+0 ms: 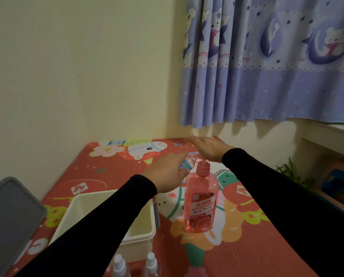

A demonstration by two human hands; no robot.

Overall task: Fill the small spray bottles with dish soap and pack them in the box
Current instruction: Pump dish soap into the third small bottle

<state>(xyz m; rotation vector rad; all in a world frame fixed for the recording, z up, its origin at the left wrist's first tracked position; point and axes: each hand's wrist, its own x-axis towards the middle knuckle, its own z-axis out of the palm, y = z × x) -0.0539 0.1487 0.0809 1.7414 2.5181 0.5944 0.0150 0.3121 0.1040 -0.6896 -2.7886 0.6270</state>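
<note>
A pink dish soap pump bottle (201,202) stands upright on the patterned table. My left hand (167,172) grips a small clear bottle (188,163) with a blue label, tilted with its mouth at the pump's nozzle. My right hand (206,147) hovers flat, fingers straight, above and just behind the pump head (203,167). A white plastic box (147,230) sits at the lower left, partly hidden by my left arm. Two small spray bottles (118,265) (152,264) with white caps stand at the bottom edge.
A grey lid (11,216) lies at the left edge of the red cartoon tablecloth (247,236). A wall runs behind the table, with a blue curtain (267,66) at the upper right. A green plant (293,172) and a stool stand to the right of the table.
</note>
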